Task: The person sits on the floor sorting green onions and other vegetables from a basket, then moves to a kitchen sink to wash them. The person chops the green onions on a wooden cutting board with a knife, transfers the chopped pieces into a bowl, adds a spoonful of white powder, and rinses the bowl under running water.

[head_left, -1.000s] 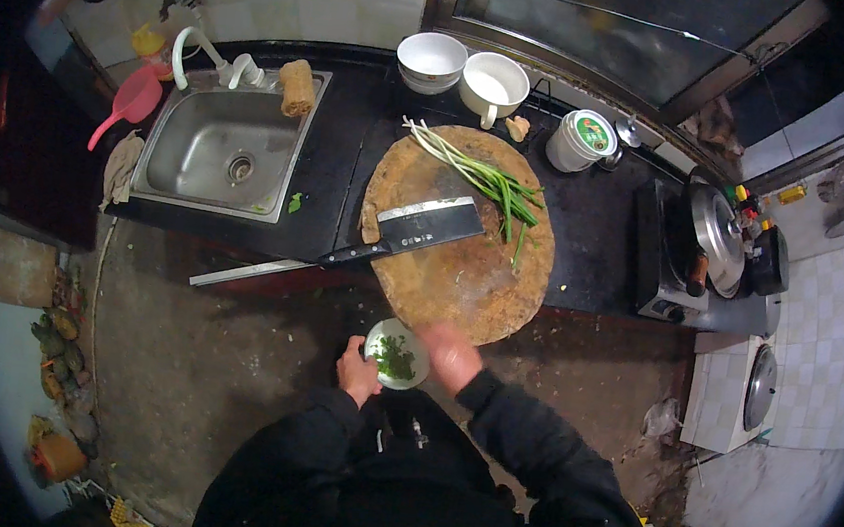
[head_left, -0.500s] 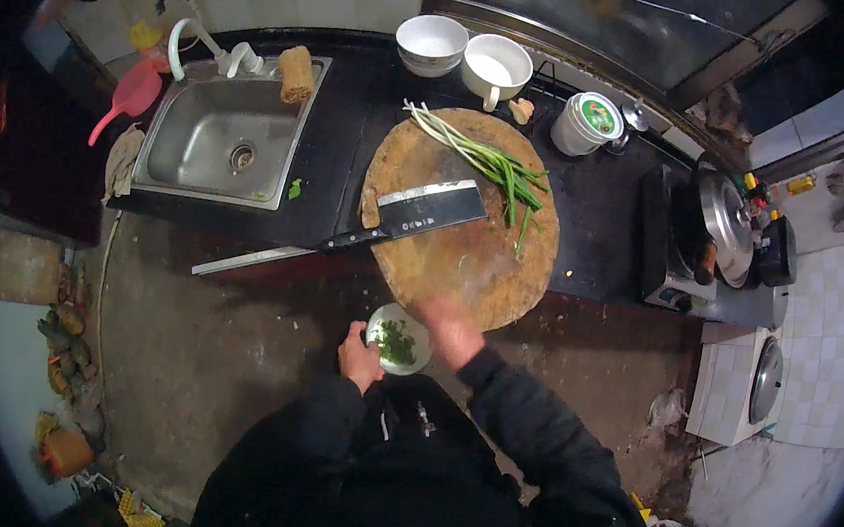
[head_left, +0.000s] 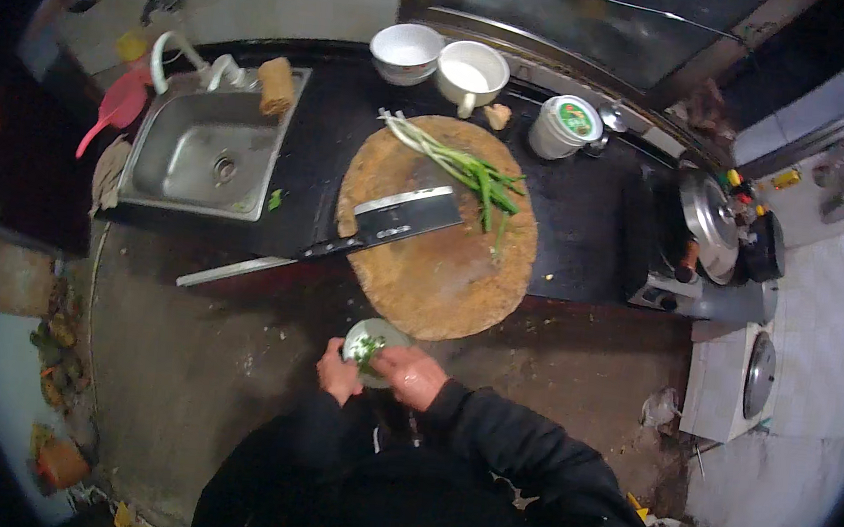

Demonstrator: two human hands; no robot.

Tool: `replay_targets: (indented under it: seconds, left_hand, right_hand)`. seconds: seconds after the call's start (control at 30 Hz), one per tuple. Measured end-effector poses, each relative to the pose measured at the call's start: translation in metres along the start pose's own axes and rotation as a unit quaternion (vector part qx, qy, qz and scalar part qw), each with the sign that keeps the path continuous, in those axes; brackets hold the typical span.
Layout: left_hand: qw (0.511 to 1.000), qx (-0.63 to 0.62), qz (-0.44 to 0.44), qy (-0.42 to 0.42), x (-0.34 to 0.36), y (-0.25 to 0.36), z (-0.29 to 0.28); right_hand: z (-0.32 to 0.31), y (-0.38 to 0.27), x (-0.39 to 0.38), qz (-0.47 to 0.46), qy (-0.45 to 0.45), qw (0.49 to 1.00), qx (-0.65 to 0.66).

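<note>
My left hand (head_left: 339, 374) grips the left rim of a small pale bowl (head_left: 397, 339) in front of my body, just off the near edge of the chopping board. Chopped scallions (head_left: 366, 349) lie inside the bowl. My right hand (head_left: 412, 375) is at the bowl's right side, fingers drawn together and reaching over the scallions; anything between them is hidden. On the round wooden chopping board (head_left: 439, 300) rests a cleaver (head_left: 408, 217), blade on the wood and handle over the left edge. Whole scallions (head_left: 461, 167) lie across the board's far side.
A steel sink (head_left: 191, 153) with a white tap is on the left. Behind the board stand a white bowl (head_left: 405, 53), a white mug (head_left: 473, 72) and a lidded white tub (head_left: 562, 127). A lidded pan (head_left: 707, 223) sits on the stove at right.
My right hand has moved from the board's near edge left and down to the bowl. The view has shifted slightly. My left hand still holds the bowl.
</note>
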State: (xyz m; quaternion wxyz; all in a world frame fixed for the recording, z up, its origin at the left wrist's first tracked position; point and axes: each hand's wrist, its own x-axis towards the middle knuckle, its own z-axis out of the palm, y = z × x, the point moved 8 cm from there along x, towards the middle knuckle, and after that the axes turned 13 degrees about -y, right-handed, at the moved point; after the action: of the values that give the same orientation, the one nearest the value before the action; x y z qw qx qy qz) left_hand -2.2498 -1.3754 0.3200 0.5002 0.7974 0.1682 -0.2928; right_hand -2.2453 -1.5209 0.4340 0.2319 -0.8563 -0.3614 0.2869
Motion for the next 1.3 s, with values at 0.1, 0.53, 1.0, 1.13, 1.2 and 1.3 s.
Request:
replay_targets:
  seconds: [0.1,0.53,1.0,1.13,1.2,1.3]
  left_hand:
    - [0.998,0.047,0.018,-0.036,-0.009,0.004,-0.013]
    - [0.964,-0.080,0.084,-0.240,0.003,0.169,-0.073]
    - [0.958,-0.137,0.052,-0.245,0.068,0.229,0.083]
    - [0.961,-0.156,0.042,-0.223,0.069,0.242,0.113]
    - [0.966,-0.155,0.044,-0.203,0.070,0.250,0.119]
    - [0.965,-0.180,0.058,-0.181,0.067,0.261,0.122]
  right_hand:
    - [-0.028,-0.006,-0.016,0.033,0.195,0.980,-0.020]
    - [-0.143,0.047,-0.067,0.130,0.413,0.898,0.073]
    - [-0.237,0.375,-0.166,0.288,0.601,0.661,0.345]
    - [-0.264,0.428,-0.169,0.280,0.599,0.572,0.485]
    - [-0.275,0.440,-0.164,0.233,0.592,0.541,0.549]
    - [-0.285,0.460,-0.154,0.228,0.535,0.551,0.599]
